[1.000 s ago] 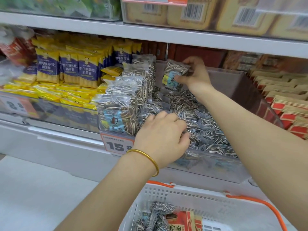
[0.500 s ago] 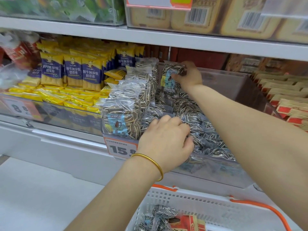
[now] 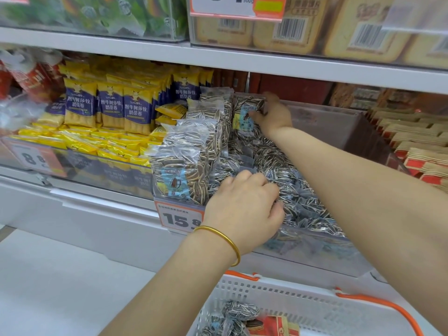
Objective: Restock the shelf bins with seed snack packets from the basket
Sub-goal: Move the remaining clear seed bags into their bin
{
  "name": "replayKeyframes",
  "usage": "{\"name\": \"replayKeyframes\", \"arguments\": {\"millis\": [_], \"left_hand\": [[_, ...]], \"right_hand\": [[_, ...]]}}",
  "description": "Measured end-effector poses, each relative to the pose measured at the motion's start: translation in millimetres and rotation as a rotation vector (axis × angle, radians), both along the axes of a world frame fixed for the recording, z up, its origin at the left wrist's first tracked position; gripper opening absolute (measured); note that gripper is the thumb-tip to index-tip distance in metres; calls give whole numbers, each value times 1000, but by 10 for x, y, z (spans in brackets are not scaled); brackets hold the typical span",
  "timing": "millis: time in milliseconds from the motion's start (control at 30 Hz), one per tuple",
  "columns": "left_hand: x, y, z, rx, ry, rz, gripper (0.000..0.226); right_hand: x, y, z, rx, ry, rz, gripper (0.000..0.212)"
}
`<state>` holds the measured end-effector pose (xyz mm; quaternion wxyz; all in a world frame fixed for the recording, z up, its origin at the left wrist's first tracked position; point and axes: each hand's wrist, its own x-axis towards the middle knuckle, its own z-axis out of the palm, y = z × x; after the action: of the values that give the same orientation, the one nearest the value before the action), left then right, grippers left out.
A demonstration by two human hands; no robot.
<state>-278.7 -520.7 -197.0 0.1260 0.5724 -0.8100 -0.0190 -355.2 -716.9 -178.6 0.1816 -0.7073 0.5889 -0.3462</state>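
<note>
At the back of the clear shelf bin [image 3: 351,122], pinched upright in the right hand [image 3: 274,115]: a sunflower seed packet [image 3: 247,110], long axis vertical, just beside the bin's standing row [image 3: 208,132]. Nearer the bin's front, left hand [image 3: 244,204] curled over flat-lying packets [image 3: 303,190], hold unclear.

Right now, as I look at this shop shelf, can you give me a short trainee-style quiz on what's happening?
1. True or false: the right hand holds a seed packet upright at the back of the bin.
2. Which wrist wears the gold bracelet? A: left. B: right.
3. Fill in: the white basket has handles coloured ____.

Key: 1 true; 2 A; 3 orange.
</note>
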Motion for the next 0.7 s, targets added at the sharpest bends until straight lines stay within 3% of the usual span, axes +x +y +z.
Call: {"name": "replayKeyframes", "arguments": {"millis": [167,333,433,500,567,700], "left_hand": [[29,12,-28,-73,36,-30,61],[70,190,49,-334,126,-95,33],[66,544,22,-425,239,-174,22],[42,803,-65,-335,232,-229,23],[-30,1019,-232,-54,97,-229,29],[-70,1224,-827,469,-261,-178,27]], "right_hand": [[-71,116,34,58,-64,-72,66],[-476,876,266,-30,-96,25,52],[-811,1771,319,-38,-318,216,32],[-1022,2371,271,36,-449,387,25],[-1173,2721,49,204,-458,531,18],[-1294,2835,-1030,697,-157,550,14]]}}
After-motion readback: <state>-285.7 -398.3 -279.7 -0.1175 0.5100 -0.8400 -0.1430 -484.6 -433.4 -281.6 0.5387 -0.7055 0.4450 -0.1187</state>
